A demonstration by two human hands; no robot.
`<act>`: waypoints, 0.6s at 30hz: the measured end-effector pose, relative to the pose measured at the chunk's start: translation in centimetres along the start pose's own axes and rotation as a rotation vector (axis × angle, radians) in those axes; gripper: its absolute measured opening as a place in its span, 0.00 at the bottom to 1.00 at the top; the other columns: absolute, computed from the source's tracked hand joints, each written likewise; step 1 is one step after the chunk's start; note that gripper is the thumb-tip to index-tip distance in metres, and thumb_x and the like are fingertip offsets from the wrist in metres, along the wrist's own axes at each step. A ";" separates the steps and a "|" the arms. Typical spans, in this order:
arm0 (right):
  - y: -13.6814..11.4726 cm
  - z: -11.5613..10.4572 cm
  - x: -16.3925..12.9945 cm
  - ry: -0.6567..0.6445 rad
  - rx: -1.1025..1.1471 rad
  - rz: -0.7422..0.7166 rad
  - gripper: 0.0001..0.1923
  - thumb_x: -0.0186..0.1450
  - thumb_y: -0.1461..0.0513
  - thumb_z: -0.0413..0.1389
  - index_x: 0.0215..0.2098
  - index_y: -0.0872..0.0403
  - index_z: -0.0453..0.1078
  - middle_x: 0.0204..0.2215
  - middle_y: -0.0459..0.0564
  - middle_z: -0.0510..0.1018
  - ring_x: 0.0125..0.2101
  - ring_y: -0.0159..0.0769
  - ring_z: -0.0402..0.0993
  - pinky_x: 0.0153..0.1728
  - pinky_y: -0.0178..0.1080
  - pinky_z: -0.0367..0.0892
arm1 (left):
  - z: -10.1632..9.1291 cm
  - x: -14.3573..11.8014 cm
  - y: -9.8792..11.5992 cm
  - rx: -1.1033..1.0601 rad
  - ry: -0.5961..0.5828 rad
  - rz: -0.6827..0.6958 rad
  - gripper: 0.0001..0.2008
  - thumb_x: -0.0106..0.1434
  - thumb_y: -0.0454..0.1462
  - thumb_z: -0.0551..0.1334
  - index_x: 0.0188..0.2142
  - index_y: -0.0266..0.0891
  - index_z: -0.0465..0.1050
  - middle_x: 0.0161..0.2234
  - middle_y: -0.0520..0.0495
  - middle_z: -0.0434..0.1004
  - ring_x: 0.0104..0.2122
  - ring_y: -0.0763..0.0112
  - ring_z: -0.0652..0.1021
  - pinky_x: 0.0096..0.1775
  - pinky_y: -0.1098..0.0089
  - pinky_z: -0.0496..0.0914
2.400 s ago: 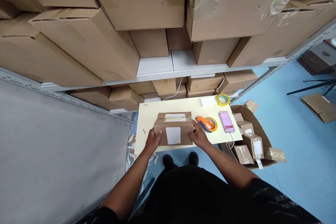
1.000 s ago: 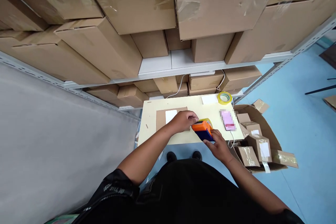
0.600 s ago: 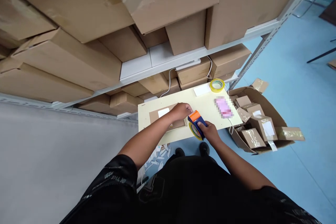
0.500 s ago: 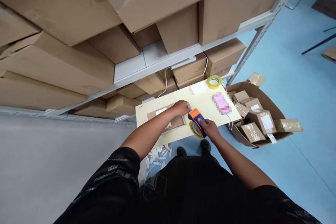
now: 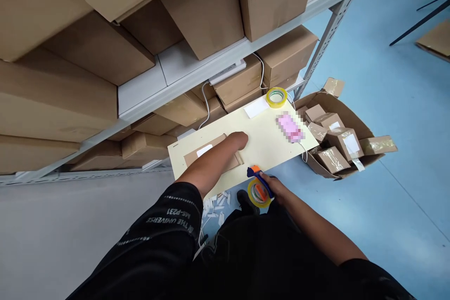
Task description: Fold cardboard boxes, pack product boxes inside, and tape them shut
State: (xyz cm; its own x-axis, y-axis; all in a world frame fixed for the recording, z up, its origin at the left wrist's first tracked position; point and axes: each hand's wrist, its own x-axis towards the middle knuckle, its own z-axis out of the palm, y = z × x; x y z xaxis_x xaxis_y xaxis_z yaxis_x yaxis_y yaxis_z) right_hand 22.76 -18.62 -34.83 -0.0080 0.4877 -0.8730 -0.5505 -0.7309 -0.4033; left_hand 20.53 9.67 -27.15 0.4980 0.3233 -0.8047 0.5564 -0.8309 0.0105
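Right hand (image 5: 274,185), lower centre, holds a blue-and-orange plastic tape dispenser (image 5: 260,191); left hand (image 5: 239,141), mid-frame, hides its grip. A brown rectangular cardboard box (image 5: 192,156) lies near it.

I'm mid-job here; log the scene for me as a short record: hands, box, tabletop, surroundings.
Left hand: by the right end of the box; fingers hidden, grip unclear
Right hand: gripping the tape dispenser near the table's near edge
Cardboard box: on the table, white label on top, partly covered by the left forearm
Also on table: yellow tape roll, white rectangular item, pixelated pink item
Right of table: open carton holding small boxes
Behind: shelving with cartons
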 end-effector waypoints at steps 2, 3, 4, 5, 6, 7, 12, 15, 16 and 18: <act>0.1 0.6 0.6 -0.022 0.058 0.073 0.30 0.65 0.38 0.62 0.40 0.56 0.80 0.38 0.57 0.87 0.35 0.42 0.83 0.39 0.41 0.78 | 0.5 0.4 -0.1 0.013 -0.003 -0.021 0.21 0.46 0.30 0.73 0.43 0.31 0.85 0.42 0.26 0.84 0.44 0.42 0.83 0.47 0.53 0.77; 0.1 0.8 0.8 -0.044 0.092 0.104 0.29 0.65 0.38 0.62 0.40 0.56 0.80 0.38 0.57 0.87 0.34 0.42 0.83 0.38 0.41 0.78 | 0.7 0.5 -0.2 0.017 0.000 -0.030 0.22 0.45 0.31 0.73 0.43 0.32 0.85 0.42 0.27 0.84 0.44 0.42 0.83 0.47 0.53 0.77; 0.1 1.0 1.0 -0.076 0.127 0.127 0.29 0.65 0.39 0.63 0.40 0.56 0.79 0.38 0.56 0.87 0.34 0.41 0.83 0.38 0.41 0.79 | 0.9 0.7 -0.3 0.021 0.005 -0.037 0.22 0.45 0.32 0.74 0.43 0.34 0.85 0.43 0.27 0.84 0.44 0.42 0.83 0.47 0.52 0.77; 0.2 1.1 1.2 -0.109 0.162 0.146 0.28 0.66 0.40 0.63 0.41 0.56 0.79 0.38 0.56 0.87 0.34 0.41 0.83 0.38 0.41 0.79 | 1.1 0.7 -0.4 0.025 0.016 -0.040 0.22 0.45 0.32 0.74 0.43 0.35 0.85 0.44 0.27 0.83 0.46 0.41 0.82 0.48 0.50 0.76; 0.2 1.2 1.3 -0.137 0.192 0.162 0.27 0.67 0.40 0.62 0.41 0.56 0.79 0.37 0.55 0.86 0.34 0.41 0.83 0.38 0.42 0.79 | 1.3 0.8 -0.5 0.029 0.034 -0.038 0.22 0.44 0.31 0.73 0.42 0.35 0.85 0.45 0.27 0.83 0.49 0.40 0.80 0.50 0.49 0.74; 0.3 1.2 1.4 -0.157 0.214 0.175 0.26 0.67 0.41 0.62 0.42 0.56 0.79 0.37 0.55 0.86 0.34 0.41 0.84 0.39 0.42 0.79 | 1.4 0.8 -0.7 0.033 0.058 -0.032 0.22 0.44 0.31 0.73 0.42 0.35 0.85 0.48 0.27 0.82 0.52 0.39 0.78 0.53 0.47 0.72; 0.5 1.3 1.7 -0.159 0.212 0.183 0.26 0.68 0.42 0.62 0.44 0.56 0.78 0.38 0.55 0.86 0.34 0.41 0.84 0.40 0.43 0.80 | 1.0 -0.6 -1.6 0.014 0.206 -0.011 0.26 0.48 0.32 0.70 0.49 0.35 0.82 0.57 0.28 0.75 0.61 0.39 0.68 0.62 0.43 0.60; 0.6 1.5 1.6 -0.160 0.203 0.195 0.28 0.67 0.42 0.63 0.45 0.58 0.79 0.40 0.57 0.86 0.35 0.41 0.84 0.41 0.42 0.80 | 0.8 -4.0 -3.1 -0.123 0.431 0.083 0.20 0.60 0.35 0.64 0.53 0.36 0.79 0.55 0.32 0.75 0.58 0.46 0.71 0.63 0.49 0.60; 0.7 1.6 1.6 -0.171 0.207 0.201 0.28 0.67 0.42 0.63 0.45 0.58 0.79 0.40 0.58 0.86 0.36 0.41 0.84 0.42 0.42 0.80 | 1.1 -5.7 -4.0 -0.179 0.527 0.118 0.19 0.64 0.36 0.61 0.53 0.37 0.78 0.55 0.34 0.76 0.58 0.49 0.72 0.63 0.52 0.60; 0.7 1.7 1.5 -0.187 0.225 0.167 0.27 0.66 0.43 0.64 0.44 0.59 0.79 0.40 0.59 0.86 0.36 0.43 0.84 0.42 0.44 0.80 | 2.6 -9.7 -6.3 -0.261 0.674 0.121 0.19 0.68 0.39 0.58 0.56 0.41 0.76 0.56 0.39 0.76 0.58 0.54 0.73 0.64 0.55 0.61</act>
State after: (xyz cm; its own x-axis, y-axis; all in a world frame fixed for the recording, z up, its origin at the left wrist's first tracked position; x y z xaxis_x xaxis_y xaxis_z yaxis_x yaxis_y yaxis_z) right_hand 20.92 -17.62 -35.99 -0.2550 0.4647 -0.8480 -0.6991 -0.6944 -0.1704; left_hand 10.48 10.58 -20.93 0.8206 0.5143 -0.2493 0.5697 -0.7707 0.2854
